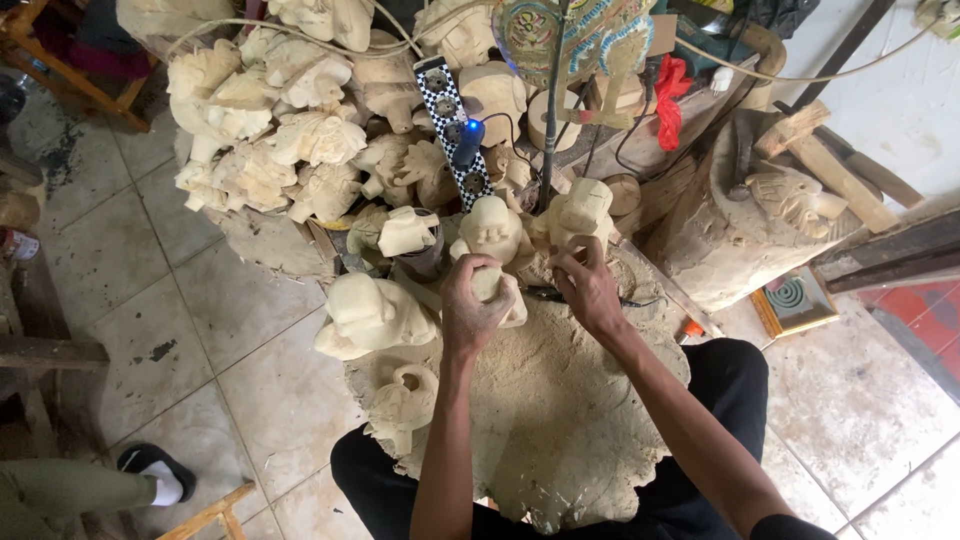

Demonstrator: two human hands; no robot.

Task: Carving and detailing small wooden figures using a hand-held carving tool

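Note:
My left hand (470, 308) grips a small pale wooden carving (497, 290) over a lap cloth covered in sawdust (545, 400). My right hand (585, 285) holds a thin dark carving tool (545, 293) with its tip against the carving. Both hands are dusted with wood powder. Right behind them stand two more pale carved figures (492, 228) (578, 212).
A heap of unfinished pale wooden carvings (290, 130) fills the upper left. A checkered power strip (452, 125) with a blue-lit plug lies among them. A large carved log (760, 220) and planks stand at the right. Another person's foot in a sandal (155, 475) rests on the tiled floor at lower left.

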